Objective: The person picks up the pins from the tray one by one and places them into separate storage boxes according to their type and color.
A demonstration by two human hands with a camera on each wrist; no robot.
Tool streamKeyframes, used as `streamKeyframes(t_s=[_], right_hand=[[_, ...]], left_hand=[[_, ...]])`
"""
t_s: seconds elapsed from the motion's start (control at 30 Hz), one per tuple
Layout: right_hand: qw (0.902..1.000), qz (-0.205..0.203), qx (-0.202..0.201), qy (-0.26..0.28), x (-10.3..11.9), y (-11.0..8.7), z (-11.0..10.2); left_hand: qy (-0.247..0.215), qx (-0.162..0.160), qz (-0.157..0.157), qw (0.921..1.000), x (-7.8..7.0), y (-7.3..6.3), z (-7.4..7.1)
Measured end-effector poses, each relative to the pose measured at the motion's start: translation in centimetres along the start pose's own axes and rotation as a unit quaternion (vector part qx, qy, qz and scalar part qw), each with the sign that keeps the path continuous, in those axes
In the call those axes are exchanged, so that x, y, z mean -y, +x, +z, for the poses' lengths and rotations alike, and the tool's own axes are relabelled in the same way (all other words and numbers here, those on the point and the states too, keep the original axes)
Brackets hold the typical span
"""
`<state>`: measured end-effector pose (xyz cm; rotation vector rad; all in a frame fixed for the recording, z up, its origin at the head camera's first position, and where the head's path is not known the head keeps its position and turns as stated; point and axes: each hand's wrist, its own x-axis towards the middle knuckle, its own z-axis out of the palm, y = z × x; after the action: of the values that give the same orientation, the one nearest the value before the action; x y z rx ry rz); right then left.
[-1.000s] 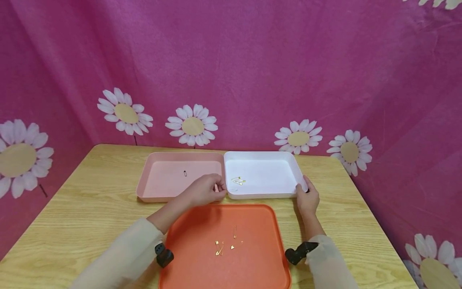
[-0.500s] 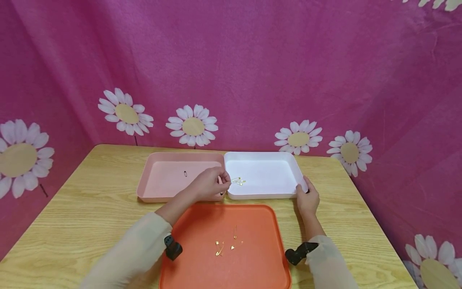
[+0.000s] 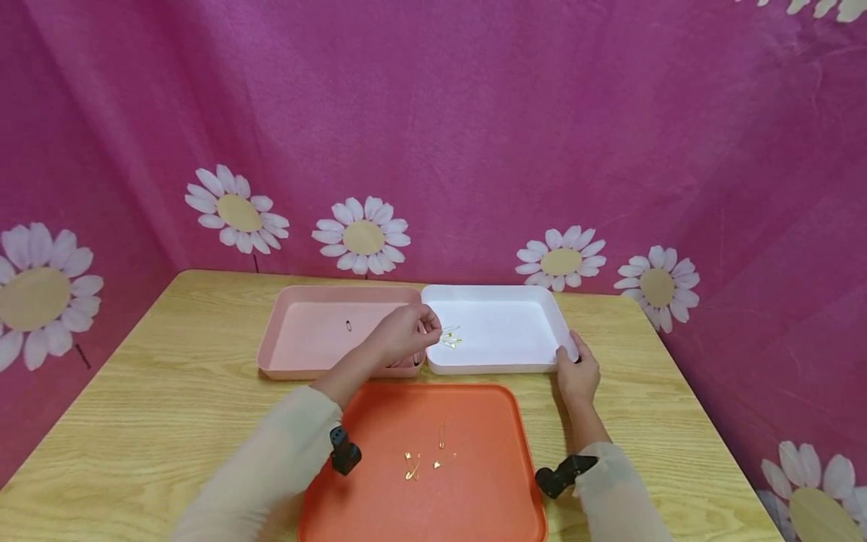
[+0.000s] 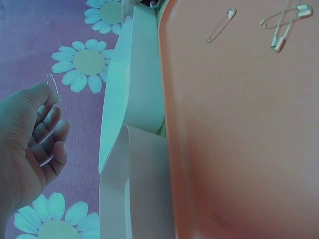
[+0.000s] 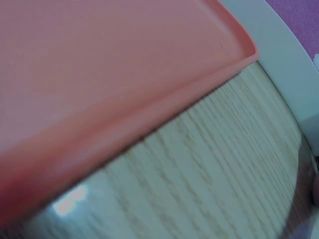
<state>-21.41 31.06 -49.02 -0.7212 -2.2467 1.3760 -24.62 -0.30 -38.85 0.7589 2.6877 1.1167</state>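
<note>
There are three trays [image 3: 305, 331] [image 3: 508, 331] [image 3: 474, 500], one table [image 3: 156, 391] and at least six safety pins [image 4: 220, 26].

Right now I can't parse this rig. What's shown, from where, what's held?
No robot: a person's bare hands. The wide picture is from a head camera; the smaller two are from black wrist cameras. On the wood-grain table, a pink tray and white tray sit side by side beyond an orange tray. Gold safety pins lie in the orange and white trays, a dark safety pin in the pink. The left hand pinches another safety pin at the white tray's left end; the right hand grips that tray's right end.
</note>
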Motion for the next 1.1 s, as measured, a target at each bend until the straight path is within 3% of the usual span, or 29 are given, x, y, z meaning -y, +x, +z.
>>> streamKeyframes(t_s=[0.53, 0.8, 1.1], right_hand=[[0.9999, -0.007, -0.007, 0.000, 0.0, 0.3, 0.0], [0.9999, -0.012, -0.007, 0.000, -0.1, 0.2, 0.0], [0.9999, -0.010, -0.003, 0.003, -0.2, 0.2, 0.0]], left_hand=[[-0.019, -0.001, -0.021, 0.9996, 0.8, 0.9, 0.5], [-0.003, -0.009, -0.005, 0.9999, 0.8, 1.8, 0.9], [-0.032, -0.023, -0.032, 0.9987, 0.7, 2.9, 1.4]])
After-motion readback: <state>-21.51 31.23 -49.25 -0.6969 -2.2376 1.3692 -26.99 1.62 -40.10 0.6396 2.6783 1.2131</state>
